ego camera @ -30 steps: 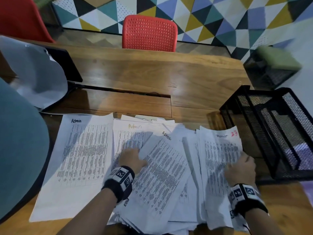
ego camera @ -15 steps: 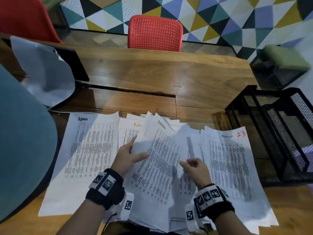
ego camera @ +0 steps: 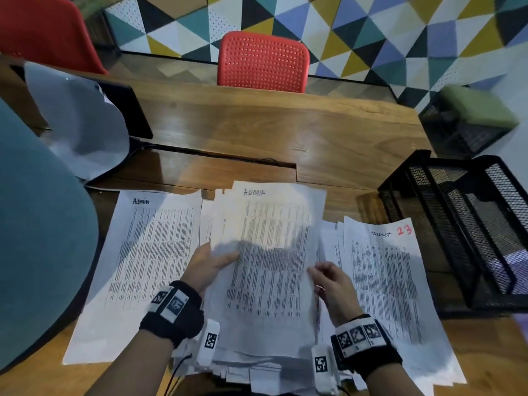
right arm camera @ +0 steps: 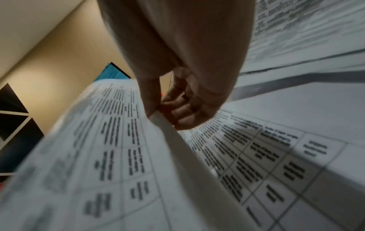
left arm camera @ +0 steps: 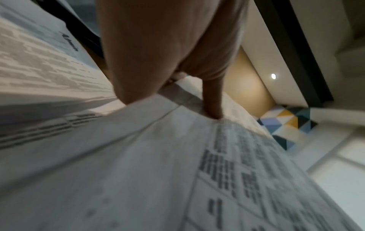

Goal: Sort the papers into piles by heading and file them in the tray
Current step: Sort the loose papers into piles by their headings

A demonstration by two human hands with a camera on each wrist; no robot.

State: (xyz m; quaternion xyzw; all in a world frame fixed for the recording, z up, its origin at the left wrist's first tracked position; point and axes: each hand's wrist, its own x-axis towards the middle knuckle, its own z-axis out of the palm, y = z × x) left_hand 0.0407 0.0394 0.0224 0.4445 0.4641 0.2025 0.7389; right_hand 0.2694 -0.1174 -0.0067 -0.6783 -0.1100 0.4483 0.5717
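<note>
I hold a printed sheet headed "ADMIN" (ego camera: 271, 252) raised over the middle heap of papers. My left hand (ego camera: 213, 262) pinches its left edge, thumb on top. My right hand (ego camera: 328, 277) pinches its right edge, thumb on top and fingers curled beneath, as the right wrist view shows (right arm camera: 158, 114). In the left wrist view my left thumb (left arm camera: 212, 100) presses on the sheet (left arm camera: 138, 156). A sheet headed "Admin" (ego camera: 148, 252) lies flat at the left. A sheet marked with a red "23" (ego camera: 383, 281) lies at the right. The black mesh tray (ego camera: 463, 224) stands at the far right.
A heap of unsorted papers (ego camera: 257, 367) lies under my wrists at the table's near edge. A grey curved sheet (ego camera: 80, 121) leans on a black screen at the back left. A red chair (ego camera: 263, 61) stands behind the wooden table (ego camera: 257, 132). A teal chair back (ego camera: 37, 238) fills the left.
Both hands have lifted the "ADMIN" sheet off the heap and turned it straight. The right hand left the "23" sheet and took the sheet's right edge.
</note>
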